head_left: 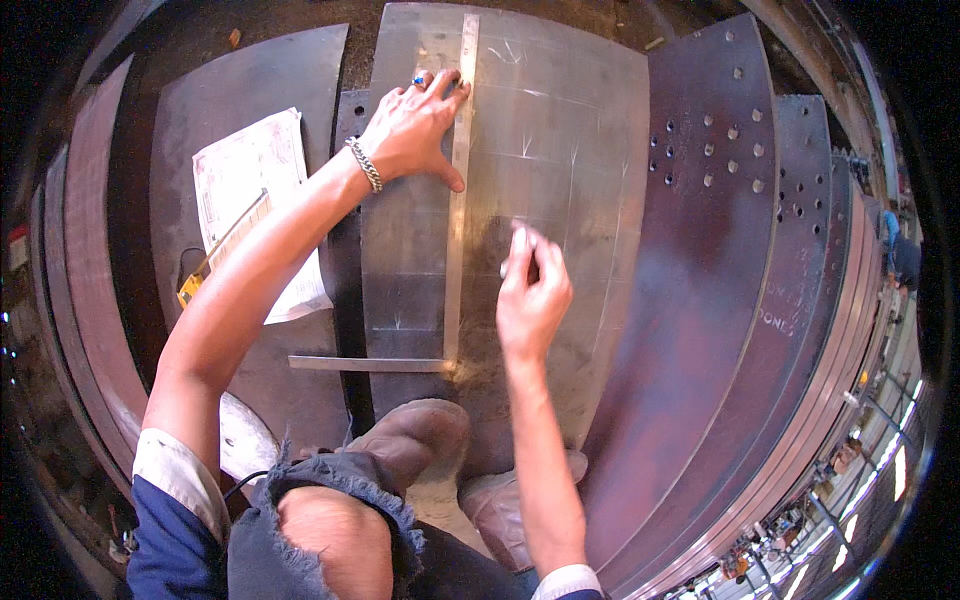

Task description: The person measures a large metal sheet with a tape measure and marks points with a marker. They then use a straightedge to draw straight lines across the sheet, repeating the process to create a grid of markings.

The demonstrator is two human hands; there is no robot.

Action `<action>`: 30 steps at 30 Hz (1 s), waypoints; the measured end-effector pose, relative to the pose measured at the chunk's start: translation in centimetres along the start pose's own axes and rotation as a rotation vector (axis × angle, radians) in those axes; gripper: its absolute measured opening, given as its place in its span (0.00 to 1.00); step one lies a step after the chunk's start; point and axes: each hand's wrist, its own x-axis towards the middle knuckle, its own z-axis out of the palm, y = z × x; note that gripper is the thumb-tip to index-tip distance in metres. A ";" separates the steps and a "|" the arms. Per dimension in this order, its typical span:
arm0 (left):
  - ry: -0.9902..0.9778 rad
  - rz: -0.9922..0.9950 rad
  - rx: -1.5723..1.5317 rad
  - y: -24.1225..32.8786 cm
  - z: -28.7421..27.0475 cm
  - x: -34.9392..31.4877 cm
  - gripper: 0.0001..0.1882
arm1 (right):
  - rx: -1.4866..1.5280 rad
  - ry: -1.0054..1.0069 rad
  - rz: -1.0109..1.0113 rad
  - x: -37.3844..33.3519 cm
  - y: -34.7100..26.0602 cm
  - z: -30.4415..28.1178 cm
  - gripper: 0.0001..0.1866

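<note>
A carpenter's square (455, 270) in metal lies on a grey steel plate (410, 290). Its long leg runs away from me and its short leg points left at the near end. Fingers spread, my left hand (412, 132) rests on the far half of the long leg, thumb against its edge. To the right of the square, my right hand (535, 285) is closed in a pinch above the plate. Something small and pale may show at its fingertips, too small to name. Thin scribed lines and arrow-like marks cover the plate's right and far parts.
On the plate to the left lie a printed sheet (245, 160) and a yellow tape measure (190, 290) with its blade partly out. Dark steel plates with drilled holes (708, 150) are stacked at the right. My brown shoes (415, 440) stand at the near edge.
</note>
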 end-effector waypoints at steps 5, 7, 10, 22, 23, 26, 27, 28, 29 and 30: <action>-0.032 0.010 -0.017 0.4 -0.3 0.3 0.66 | 0.040 -0.078 -0.094 7.7 -3.3 2.6 0.08; -0.036 0.004 -0.026 0.3 -0.5 0.2 0.66 | -0.090 -0.060 -0.217 9.3 -3.5 4.2 0.09; -0.036 -0.007 -0.035 0.0 -0.5 0.1 0.66 | -0.172 -0.066 -0.329 10.6 -4.1 6.3 0.10; -0.001 0.010 -0.043 -0.3 0.0 -0.1 0.60 | -0.344 -0.096 -0.426 13.0 -4.1 9.4 0.10; 0.008 0.014 -0.047 -0.2 0.0 0.1 0.59 | -0.382 -0.101 -0.430 13.2 -4.2 9.4 0.10; -0.003 0.014 -0.039 0.1 0.0 0.4 0.58 | -0.406 -0.119 -0.467 13.0 -4.2 9.0 0.10; -0.013 0.008 -0.030 0.1 0.1 0.3 0.58 | -0.411 -0.132 -0.469 12.5 -4.1 8.7 0.10; -0.010 0.006 -0.010 0.1 0.1 0.4 0.58 | -0.412 -0.143 -0.465 11.7 -4.0 8.2 0.09; -0.007 0.000 0.008 0.0 0.2 0.4 0.58 | -0.415 -0.158 -0.463 10.5 -3.6 7.8 0.09; -0.005 -0.005 0.026 0.1 0.3 0.3 0.58 | -0.416 -0.173 -0.459 9.1 -3.1 7.2 0.09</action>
